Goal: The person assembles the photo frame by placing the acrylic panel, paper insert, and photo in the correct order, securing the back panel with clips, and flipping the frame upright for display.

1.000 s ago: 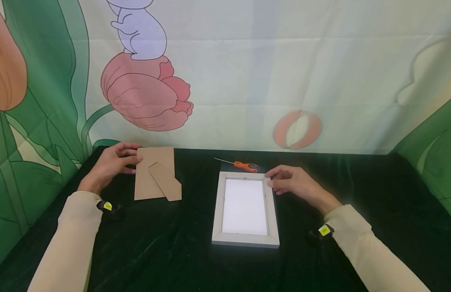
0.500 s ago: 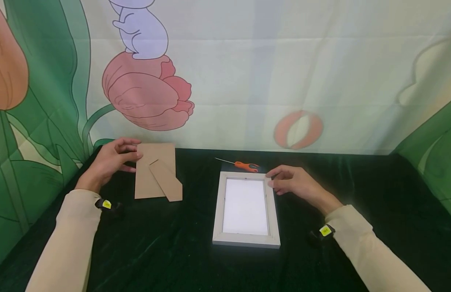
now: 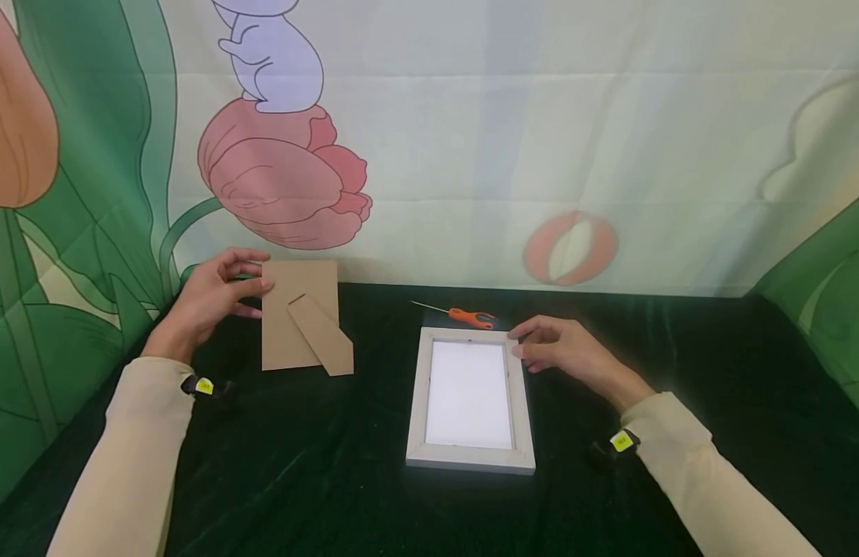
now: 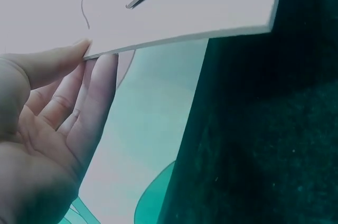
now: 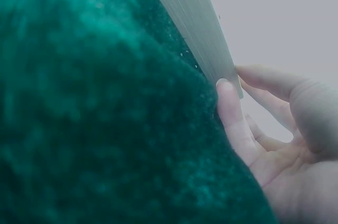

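Note:
A brown picture-frame backing board (image 3: 283, 325) with an angled easel leg (image 3: 321, 336) is tilted up at the left. My left hand (image 3: 216, 298) pinches its left edge, the thumb on the near face and the fingers behind, as the left wrist view also shows. A pale wooden picture frame (image 3: 417, 402) lies flat in the middle, with a white sheet (image 3: 468, 394) inside its opening. My right hand (image 3: 564, 348) holds the frame's far right corner between thumb and fingers; the right wrist view shows the fingertips against the frame's side (image 5: 195, 23).
Behind the frame lies a screwdriver (image 3: 471, 317) with an orange handle and thin shaft. A dark flat piece (image 3: 434, 319) shows past the frame's far edge. Dark green cloth (image 3: 297, 464) covers the table. A printed curtain (image 3: 429, 155) hangs along the back.
My left hand has raised the backing board from the cloth, and its near end has shifted up and slightly right. The right hand and the picture frame stay in place.

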Action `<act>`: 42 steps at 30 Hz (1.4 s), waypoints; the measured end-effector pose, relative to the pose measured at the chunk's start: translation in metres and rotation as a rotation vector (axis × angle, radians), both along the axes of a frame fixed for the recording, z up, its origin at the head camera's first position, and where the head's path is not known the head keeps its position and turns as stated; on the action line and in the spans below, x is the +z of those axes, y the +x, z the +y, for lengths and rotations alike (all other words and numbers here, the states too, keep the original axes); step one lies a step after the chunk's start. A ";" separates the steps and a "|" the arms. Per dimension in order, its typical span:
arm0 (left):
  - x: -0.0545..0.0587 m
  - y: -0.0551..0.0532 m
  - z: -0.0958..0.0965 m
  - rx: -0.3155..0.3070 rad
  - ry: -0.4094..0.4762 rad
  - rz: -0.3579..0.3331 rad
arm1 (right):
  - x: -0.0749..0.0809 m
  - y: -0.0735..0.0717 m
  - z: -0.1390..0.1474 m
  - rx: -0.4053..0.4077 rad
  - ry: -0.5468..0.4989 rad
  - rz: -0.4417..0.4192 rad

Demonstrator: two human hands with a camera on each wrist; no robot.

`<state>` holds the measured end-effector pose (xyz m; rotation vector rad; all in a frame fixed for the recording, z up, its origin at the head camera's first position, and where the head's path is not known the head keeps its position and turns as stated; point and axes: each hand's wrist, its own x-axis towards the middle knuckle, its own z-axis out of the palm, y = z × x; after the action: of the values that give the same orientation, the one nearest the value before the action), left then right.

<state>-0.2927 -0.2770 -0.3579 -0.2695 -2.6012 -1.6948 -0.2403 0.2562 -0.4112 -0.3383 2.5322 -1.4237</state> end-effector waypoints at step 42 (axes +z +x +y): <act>0.029 0.020 0.072 -0.028 0.187 0.170 | 0.000 0.001 0.000 0.006 -0.008 -0.004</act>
<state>-0.2725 -0.2046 -0.3284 -0.4247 -2.3118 -1.8209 -0.2388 0.2562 -0.4115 -0.3435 2.5214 -1.4308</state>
